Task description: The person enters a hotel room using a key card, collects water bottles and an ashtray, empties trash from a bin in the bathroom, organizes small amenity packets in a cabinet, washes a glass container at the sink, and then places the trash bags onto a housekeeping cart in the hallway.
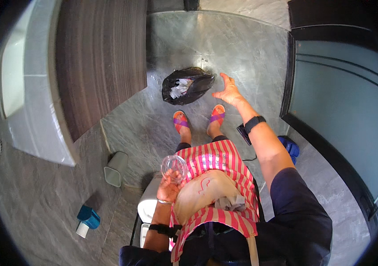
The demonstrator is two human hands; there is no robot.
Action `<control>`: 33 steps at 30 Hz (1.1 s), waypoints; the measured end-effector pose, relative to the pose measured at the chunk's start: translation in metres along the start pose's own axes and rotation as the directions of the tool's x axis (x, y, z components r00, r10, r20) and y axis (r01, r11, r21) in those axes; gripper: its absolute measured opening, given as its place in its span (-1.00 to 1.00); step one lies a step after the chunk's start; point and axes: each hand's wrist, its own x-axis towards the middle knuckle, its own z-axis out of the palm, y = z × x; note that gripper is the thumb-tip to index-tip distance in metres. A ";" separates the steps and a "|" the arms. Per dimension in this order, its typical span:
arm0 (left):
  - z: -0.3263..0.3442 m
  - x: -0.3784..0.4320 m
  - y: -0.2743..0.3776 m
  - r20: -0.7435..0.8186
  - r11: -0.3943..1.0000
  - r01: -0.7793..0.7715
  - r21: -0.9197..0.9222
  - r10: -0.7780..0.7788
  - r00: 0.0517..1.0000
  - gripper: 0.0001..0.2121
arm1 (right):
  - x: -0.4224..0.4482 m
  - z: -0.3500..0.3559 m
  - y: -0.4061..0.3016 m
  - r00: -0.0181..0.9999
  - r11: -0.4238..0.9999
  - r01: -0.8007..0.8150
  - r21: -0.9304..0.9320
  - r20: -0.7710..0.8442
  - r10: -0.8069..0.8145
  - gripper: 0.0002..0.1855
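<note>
My left hand is closed around a clear plastic cup or lid, held over the front of my red-and-white striped apron. In the apron's pouch lies a crumpled grey cloth. My right hand reaches forward with its fingers apart and nothing between them. Just left of it, a black plastic bin bag stands on the floor with its mouth spread, and crumpled white waste shows inside. The fingers and the bag appear apart.
A dark wood-grain cabinet under a grey counter juts in at left. A grey bin is by the left wall, where a blue roll holder hangs. A frosted glass door is at right, with blue slippers near it.
</note>
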 end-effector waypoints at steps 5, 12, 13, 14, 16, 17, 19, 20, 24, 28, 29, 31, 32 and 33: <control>-0.043 -0.062 -0.059 -0.082 0.995 -0.102 0.001 0.102 0.991 -0.67 | -0.016 0.059 0.067 0.993 0.995 0.080 0.061 -0.091 -0.074 0.04; 0.083 0.023 0.016 -0.213 0.992 -0.105 -0.070 0.088 0.973 -0.67 | 0.121 0.043 0.048 0.999 0.982 0.054 0.183 0.001 -0.055 -0.55; 0.085 0.015 0.019 -0.234 0.989 -0.113 -0.091 0.089 0.968 -0.67 | 0.106 0.047 0.028 0.998 0.992 0.049 0.117 0.041 -0.054 -0.63; 0.085 0.013 0.025 -0.224 0.988 -0.119 -0.098 0.094 0.970 -0.67 | 0.097 0.043 0.012 0.994 0.995 0.069 0.076 0.082 -0.075 -0.64; 0.088 0.017 0.035 -0.203 0.987 -0.115 -0.109 0.091 0.975 -0.67 | 0.078 0.029 -0.008 0.991 0.991 0.123 0.057 0.045 -0.126 -0.70; 0.092 0.019 0.040 -0.167 0.990 -0.094 -0.107 0.075 0.983 -0.68 | 0.067 0.018 -0.013 0.988 0.985 0.154 0.078 -0.026 -0.152 -0.75; 0.113 0.032 0.052 -0.108 0.994 -0.070 -0.082 0.061 0.992 -0.69 | 0.056 -0.021 -0.022 0.981 0.891 -0.190 0.411 0.109 0.159 -0.84; 0.123 0.028 0.058 -0.113 0.993 -0.093 -0.072 0.084 0.990 -0.69 | 0.039 -0.041 -0.052 0.966 0.824 -0.259 0.503 0.155 0.208 -0.85; 0.179 0.006 0.097 -0.038 0.995 -0.087 0.038 0.088 0.995 -0.69 | -0.036 -0.121 -0.139 0.961 0.667 -0.267 0.696 0.140 0.239 -0.79; 0.218 -0.028 0.133 0.029 0.995 -0.026 0.098 0.023 0.999 -0.76 | -0.116 -0.163 -0.182 0.979 0.606 -0.205 0.769 0.165 0.123 -0.79; 0.218 -0.042 0.141 0.064 0.994 0.002 0.106 -0.009 0.998 -0.76 | -0.138 -0.166 -0.186 0.979 0.591 -0.201 0.781 0.185 0.089 -0.79; 0.264 -0.024 0.159 0.054 0.983 -0.010 0.186 0.000 0.999 -0.81 | -0.115 -0.212 -0.196 0.989 0.636 -0.134 0.760 0.140 0.042 -0.76; 0.293 -0.020 0.166 0.041 0.975 0.005 0.223 -0.014 0.999 -0.80 | -0.103 -0.232 -0.193 0.989 0.643 -0.144 0.752 0.134 0.066 -0.74; 0.310 -0.020 0.172 0.015 0.971 0.001 0.238 -0.005 1.000 -0.80 | -0.093 -0.250 -0.195 0.987 0.648 -0.160 0.745 0.137 0.086 -0.72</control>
